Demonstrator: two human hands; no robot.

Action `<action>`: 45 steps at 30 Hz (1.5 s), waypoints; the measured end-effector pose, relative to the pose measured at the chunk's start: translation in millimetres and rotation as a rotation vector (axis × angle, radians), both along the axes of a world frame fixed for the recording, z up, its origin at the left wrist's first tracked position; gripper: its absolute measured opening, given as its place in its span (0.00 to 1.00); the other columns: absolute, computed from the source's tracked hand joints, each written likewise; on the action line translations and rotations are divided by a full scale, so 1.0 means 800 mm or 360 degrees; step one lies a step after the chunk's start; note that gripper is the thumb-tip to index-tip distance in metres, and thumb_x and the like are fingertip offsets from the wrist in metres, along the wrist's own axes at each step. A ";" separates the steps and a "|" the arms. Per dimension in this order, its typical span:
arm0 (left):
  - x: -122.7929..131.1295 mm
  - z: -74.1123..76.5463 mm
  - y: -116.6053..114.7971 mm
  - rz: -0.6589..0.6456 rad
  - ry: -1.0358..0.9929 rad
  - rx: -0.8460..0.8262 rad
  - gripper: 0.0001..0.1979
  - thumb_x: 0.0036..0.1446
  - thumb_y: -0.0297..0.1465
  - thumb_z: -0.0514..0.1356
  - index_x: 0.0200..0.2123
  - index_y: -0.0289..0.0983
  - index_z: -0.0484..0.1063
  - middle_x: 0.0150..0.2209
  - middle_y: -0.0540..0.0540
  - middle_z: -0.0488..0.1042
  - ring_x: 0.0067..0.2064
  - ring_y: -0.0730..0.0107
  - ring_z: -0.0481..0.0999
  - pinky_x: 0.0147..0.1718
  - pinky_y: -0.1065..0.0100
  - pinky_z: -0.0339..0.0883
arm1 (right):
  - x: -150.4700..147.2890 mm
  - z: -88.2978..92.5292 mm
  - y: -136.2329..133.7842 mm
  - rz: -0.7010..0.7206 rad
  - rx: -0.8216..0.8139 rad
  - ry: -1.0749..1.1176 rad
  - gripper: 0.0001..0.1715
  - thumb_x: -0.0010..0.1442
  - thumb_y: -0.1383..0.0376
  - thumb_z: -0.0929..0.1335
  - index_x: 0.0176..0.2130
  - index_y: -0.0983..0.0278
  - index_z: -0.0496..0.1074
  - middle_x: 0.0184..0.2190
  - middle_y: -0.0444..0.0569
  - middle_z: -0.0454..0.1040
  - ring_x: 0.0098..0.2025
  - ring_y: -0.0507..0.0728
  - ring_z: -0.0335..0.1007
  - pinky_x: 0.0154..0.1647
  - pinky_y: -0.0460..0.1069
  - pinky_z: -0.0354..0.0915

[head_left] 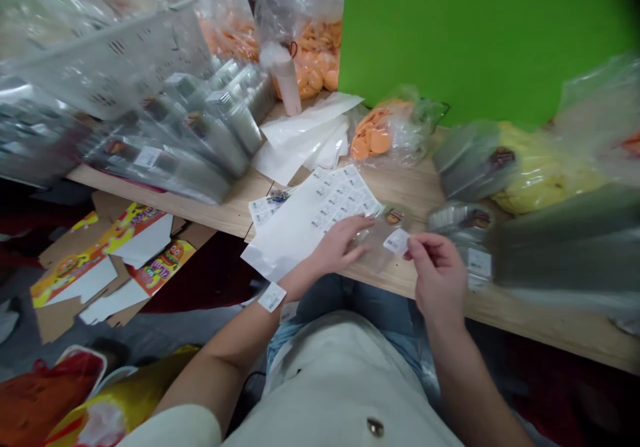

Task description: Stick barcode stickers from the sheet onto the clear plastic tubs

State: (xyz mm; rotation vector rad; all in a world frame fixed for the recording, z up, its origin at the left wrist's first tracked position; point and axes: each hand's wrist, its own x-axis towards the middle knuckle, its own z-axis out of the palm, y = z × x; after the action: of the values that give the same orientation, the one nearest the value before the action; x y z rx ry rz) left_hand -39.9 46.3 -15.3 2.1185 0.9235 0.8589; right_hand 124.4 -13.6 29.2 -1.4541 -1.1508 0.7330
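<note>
A small white printed label point(397, 241) is pinched between the thumb and fingers of my right hand point(438, 270), over a clear plastic package point(376, 255) with a round dark sticker. My left hand point(343, 244) has its fingers apart and rests at the package's left side. Left of it lie sheets of white labels point(345, 197), partly under my left hand and forearm. Another label point(272, 296) is stuck on my left wrist.
Stacked clear packages point(165, 160) stand at the left, beside a white basket point(115, 54). More packages point(467, 234) sit right. Orange pieces point(373, 134) lie bagged behind, before a green panel point(480, 40). Flattened cartons point(120, 254) lie below the table's left edge.
</note>
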 end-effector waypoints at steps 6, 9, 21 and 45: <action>0.011 -0.014 -0.026 -0.0028 0.0086 -0.0065 0.36 0.53 0.36 0.59 0.62 0.37 0.45 0.59 0.35 0.57 0.60 0.55 0.57 0.56 0.52 0.55 | 0.031 -0.059 0.026 0.0116 -0.0442 0.0234 0.39 0.50 0.61 0.68 0.59 0.63 0.54 0.28 0.43 0.73 0.31 0.53 0.69 0.36 0.52 0.67; 0.017 -0.019 -0.026 -0.0005 0.0028 -0.0082 0.40 0.51 0.35 0.61 0.62 0.36 0.43 0.60 0.34 0.55 0.61 0.54 0.56 0.57 0.52 0.53 | 0.022 -0.067 0.027 0.0152 -0.0438 0.0195 0.39 0.50 0.62 0.68 0.58 0.64 0.54 0.26 0.42 0.72 0.30 0.53 0.69 0.37 0.52 0.67; 0.022 -0.018 -0.036 0.0044 0.0015 -0.0108 0.36 0.53 0.32 0.57 0.62 0.35 0.43 0.61 0.34 0.53 0.62 0.55 0.55 0.59 0.52 0.51 | 0.006 -0.073 0.018 -0.0061 -0.0334 -0.0114 0.33 0.52 0.61 0.67 0.56 0.65 0.58 0.28 0.45 0.72 0.31 0.53 0.69 0.38 0.53 0.66; 0.042 -0.017 -0.035 0.0379 -0.0152 -0.0357 0.25 0.60 0.26 0.45 0.61 0.35 0.46 0.53 0.38 0.66 0.55 0.63 0.65 0.55 0.56 0.57 | 0.011 -0.065 -0.005 0.0314 -0.0022 -0.1385 0.27 0.62 0.59 0.57 0.59 0.62 0.56 0.56 0.58 0.60 0.58 0.63 0.55 0.54 0.60 0.57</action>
State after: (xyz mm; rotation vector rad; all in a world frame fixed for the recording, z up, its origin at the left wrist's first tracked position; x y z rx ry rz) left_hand -6.4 18.0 -29.2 1.7858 1.1794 0.9185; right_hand 133.2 -17.2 -23.0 -1.7400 -1.9639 0.2060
